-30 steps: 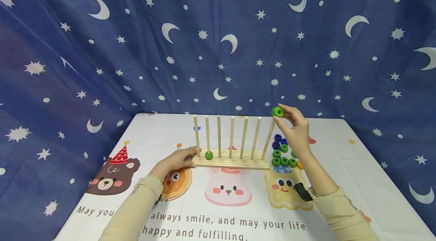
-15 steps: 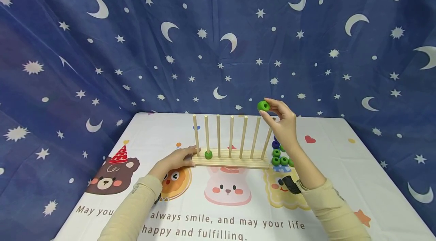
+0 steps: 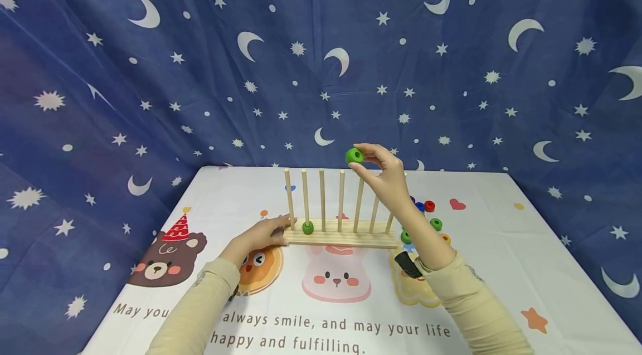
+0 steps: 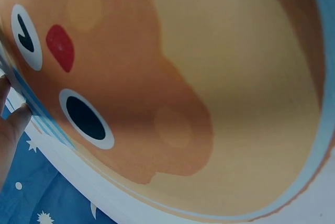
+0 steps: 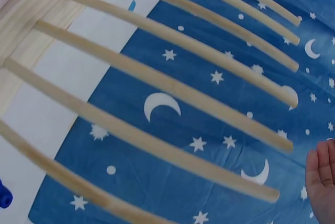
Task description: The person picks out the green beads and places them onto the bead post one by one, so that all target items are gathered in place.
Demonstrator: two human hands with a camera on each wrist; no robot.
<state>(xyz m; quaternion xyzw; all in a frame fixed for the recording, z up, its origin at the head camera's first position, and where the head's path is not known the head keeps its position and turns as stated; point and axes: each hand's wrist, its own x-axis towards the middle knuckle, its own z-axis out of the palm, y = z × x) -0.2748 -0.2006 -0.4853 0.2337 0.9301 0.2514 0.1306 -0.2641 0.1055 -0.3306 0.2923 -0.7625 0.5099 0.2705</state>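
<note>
Pinching a green bead (image 3: pixel 351 156) above the wooden peg rack (image 3: pixel 341 239) with our right hand (image 3: pixel 388 175), we grip its left end in our part-closed left hand (image 3: pixel 262 234).

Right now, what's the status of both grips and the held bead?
Left grip holding left end of wooden peg rack. Right grip pinching green bead aloft, unthreaded. Leftmost three pegs: tops unobstructed.

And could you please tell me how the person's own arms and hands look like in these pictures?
The left hand and right hand wear no gloves. The left sleeve and right sleeve are plain pale beige, each with a small greyish marking near its cuff. A black piece shows beside the right cuff; what it is, I cannot tell.
</note>
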